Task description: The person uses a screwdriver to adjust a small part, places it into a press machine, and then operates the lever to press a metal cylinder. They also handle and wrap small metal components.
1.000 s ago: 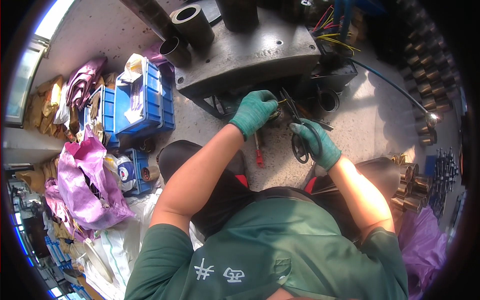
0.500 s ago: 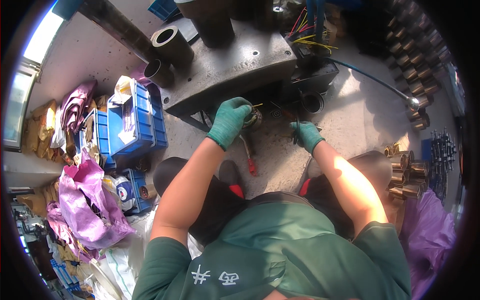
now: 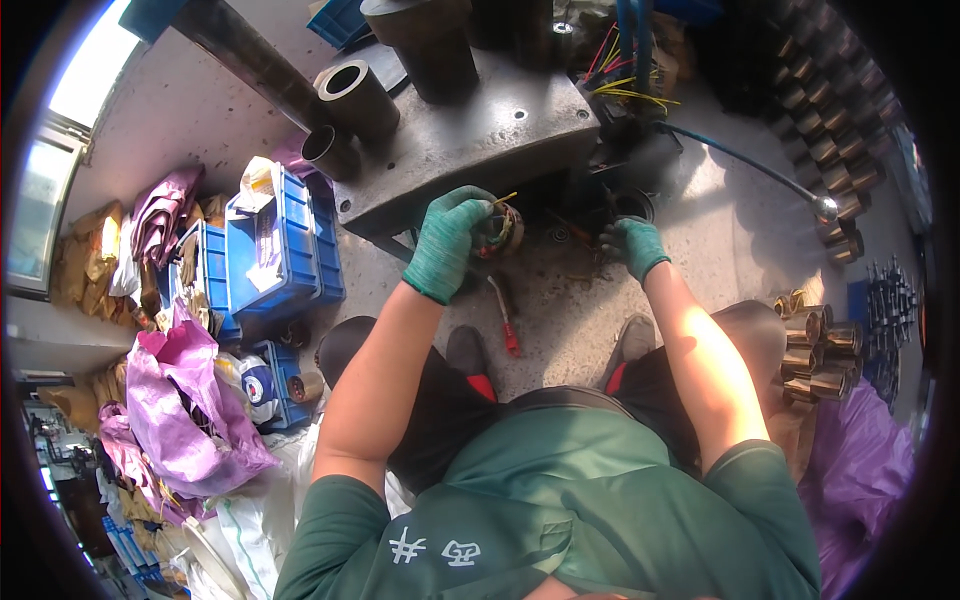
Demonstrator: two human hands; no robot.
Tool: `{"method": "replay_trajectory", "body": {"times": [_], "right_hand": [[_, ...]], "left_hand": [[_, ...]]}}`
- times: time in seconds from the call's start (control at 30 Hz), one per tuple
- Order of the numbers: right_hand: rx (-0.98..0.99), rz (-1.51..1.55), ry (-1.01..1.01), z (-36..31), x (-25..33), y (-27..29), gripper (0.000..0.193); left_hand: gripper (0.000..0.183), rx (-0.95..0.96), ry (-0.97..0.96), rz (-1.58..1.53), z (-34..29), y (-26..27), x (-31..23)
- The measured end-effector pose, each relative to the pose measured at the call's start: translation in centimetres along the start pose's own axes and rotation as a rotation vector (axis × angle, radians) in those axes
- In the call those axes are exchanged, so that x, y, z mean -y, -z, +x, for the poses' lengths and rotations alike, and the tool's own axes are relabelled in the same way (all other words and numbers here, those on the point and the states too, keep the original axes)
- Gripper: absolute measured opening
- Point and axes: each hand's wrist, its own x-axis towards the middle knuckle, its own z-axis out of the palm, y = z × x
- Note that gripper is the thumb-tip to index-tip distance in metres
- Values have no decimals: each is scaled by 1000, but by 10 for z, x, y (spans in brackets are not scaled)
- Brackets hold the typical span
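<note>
A small wound coil (image 3: 503, 228) with coloured wires is enclosed in the grip of the left hand (image 3: 447, 243), which is gloved in green; the coil protrudes on the thumb side, just below the edge of the grey steel plate (image 3: 470, 140). The right hand (image 3: 634, 246), likewise gloved, is lowered toward the concrete floor (image 3: 570, 320) beside a dark round part (image 3: 634, 205); whether its grip is closed on anything cannot be told. A red-handled screwdriver (image 3: 505, 320) is seen lying on the floor between the forearms. Blue crates (image 3: 275, 250) are stacked well to the left.
</note>
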Motion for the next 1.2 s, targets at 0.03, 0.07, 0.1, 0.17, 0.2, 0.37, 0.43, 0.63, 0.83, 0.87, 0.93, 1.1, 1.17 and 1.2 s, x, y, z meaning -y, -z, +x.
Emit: {"method": "replay_trajectory", "body": {"times": [0.03,0.07,0.1,0.17,0.2,0.37,0.43,0.63,0.83,0.87,0.93,1.1,1.17,1.2], "right_hand": [[143,-21,-33,-23,8,-15,29],[276,-37,-58,-35,12,-20,29],[389,-130,-69,-38,10,-22,38],[487,-185,-137,-68,13,-43,48],[577,-242,-206,-87,17,-54,59],[872,-125,-487,-144,28,-77,85],[1080,32,-540,-140,21,-76,83],[914,194,-364,-136,11,-72,73],[1016,440,-187,-141,24,-73,78],[1049,467,-166,-142,27,-75,78],[1042,496,-155,-149,30,-81,71],[1100,488,-110,-175,43,-90,70],[1134,446,-97,-194,56,-93,74],[1133,441,-117,-193,57,-94,74]], "left_hand": [[21,33,2,-18,-2,4,-1],[21,34,-1,-17,-2,2,-2],[21,70,-9,-97,-1,-2,-3],[21,99,-21,-172,-5,-4,-8],[21,131,5,-190,-7,-5,-11],[24,396,-4,-214,-15,-8,-24],[25,392,-27,-249,-13,-12,-21],[56,420,-42,-426,-10,-10,-12],[96,305,-305,-25,-5,-13,17],[103,312,-351,44,-5,-16,17],[119,336,-413,106,-8,-29,18],[116,291,-478,172,-23,-51,-17],[114,301,-471,148,-20,-48,-34],[114,289,-511,199,-16,-44,-44]]}}
